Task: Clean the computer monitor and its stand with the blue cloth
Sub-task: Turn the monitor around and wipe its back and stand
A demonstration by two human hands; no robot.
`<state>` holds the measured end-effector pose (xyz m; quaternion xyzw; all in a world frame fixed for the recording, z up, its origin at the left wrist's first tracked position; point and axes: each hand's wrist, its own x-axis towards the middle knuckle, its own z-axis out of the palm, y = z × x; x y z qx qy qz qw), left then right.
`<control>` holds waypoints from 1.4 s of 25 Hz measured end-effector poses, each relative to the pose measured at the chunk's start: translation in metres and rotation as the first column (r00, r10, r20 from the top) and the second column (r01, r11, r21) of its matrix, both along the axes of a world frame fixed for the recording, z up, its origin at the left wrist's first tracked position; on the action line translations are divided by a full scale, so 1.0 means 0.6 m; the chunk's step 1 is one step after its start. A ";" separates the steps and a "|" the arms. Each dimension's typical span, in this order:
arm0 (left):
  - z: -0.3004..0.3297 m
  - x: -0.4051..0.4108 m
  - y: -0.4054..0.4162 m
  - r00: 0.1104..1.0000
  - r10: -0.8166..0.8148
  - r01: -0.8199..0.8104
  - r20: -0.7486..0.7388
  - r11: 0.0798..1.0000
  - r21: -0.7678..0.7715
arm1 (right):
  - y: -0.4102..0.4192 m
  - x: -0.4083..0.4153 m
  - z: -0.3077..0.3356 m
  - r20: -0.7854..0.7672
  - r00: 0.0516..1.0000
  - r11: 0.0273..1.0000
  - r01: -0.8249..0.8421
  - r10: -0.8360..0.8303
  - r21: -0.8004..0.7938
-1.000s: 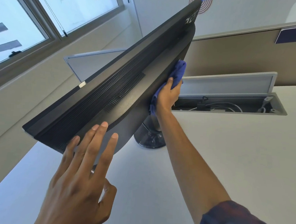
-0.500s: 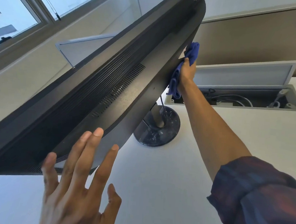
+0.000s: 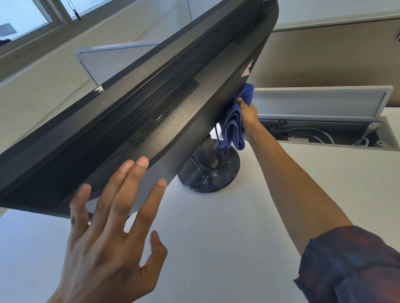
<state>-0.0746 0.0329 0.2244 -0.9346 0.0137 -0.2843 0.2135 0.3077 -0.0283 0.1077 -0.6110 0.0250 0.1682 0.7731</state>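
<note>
Wiping the monitor [image 3: 163,115] back, right hand [image 3: 247,115] clutches the blue cloth [image 3: 235,125], left hand [image 3: 108,234] splayed flat steadies it; the speckled stand base [image 3: 216,176] looks untouched.

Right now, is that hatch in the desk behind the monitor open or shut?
Open. The hatch lid stands raised along its back edge, and cables show in the recess beneath it.

The tilted monitor [image 3: 163,115] hangs low over the white desk [image 3: 224,235] and blocks the left side. Under its lower edge, space is open toward the round stand base [image 3: 212,176]. Behind, the open cable tray [image 3: 332,137] and its raised lid [image 3: 321,100] close the way.
</note>
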 end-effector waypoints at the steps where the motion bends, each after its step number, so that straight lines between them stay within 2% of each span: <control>1: 0.002 -0.001 -0.002 1.000 -0.003 0.003 -0.005 1.000 -0.007 | -0.016 -0.012 -0.001 0.034 0.998 0.998 -0.053 0.054 -0.033; 4: 0.011 -0.001 -0.009 0.999 -0.015 0.014 -0.028 0.999 -0.034 | -0.066 -0.051 -0.007 0.114 0.976 0.974 -0.170 0.187 -0.149; 8: 0.024 0.002 -0.017 0.996 -0.007 0.003 -0.089 0.999 -0.053 | -0.114 -0.098 -0.027 0.206 0.960 0.930 -0.106 0.188 -0.353; 11: 0.027 -0.002 -0.022 0.992 0.012 -0.018 -0.126 0.999 -0.051 | -0.144 -0.138 -0.045 0.345 0.898 0.855 -0.062 0.272 -0.515; 13: 0.026 -0.005 -0.027 0.990 0.016 -0.025 -0.142 0.998 -0.059 | -0.159 -0.155 -0.053 0.376 0.841 0.727 -0.030 0.390 -0.686; 16: 0.022 -0.004 -0.034 0.987 -0.005 -0.008 -0.159 0.997 -0.079 | -0.159 -0.157 -0.067 0.373 0.766 0.462 0.113 0.523 -0.880; 20: 0.000 0.005 -0.043 0.966 -0.085 0.071 -0.246 0.995 -0.067 | -0.121 -0.132 -0.081 0.322 0.654 0.160 0.296 0.685 -0.942; 22: -0.008 0.012 -0.041 0.952 -0.095 0.080 -0.291 0.995 -0.061 | -0.093 -0.107 -0.083 0.257 0.623 0.055 0.325 0.739 -0.944; 27: -0.015 0.038 -0.032 0.942 -0.110 0.078 -0.318 0.991 -0.111 | -0.023 -0.055 -0.118 0.113 0.486 -0.075 0.352 0.867 -0.933; 31: -0.017 0.051 -0.027 0.943 -0.121 0.082 -0.311 0.987 -0.135 | -0.021 -0.050 -0.127 0.104 0.420 -0.064 0.366 0.902 -0.928; 35: -0.024 0.045 -0.022 0.941 -0.116 0.072 -0.318 0.986 -0.147 | -0.050 -0.077 -0.133 0.122 0.424 -0.041 0.356 0.897 -0.934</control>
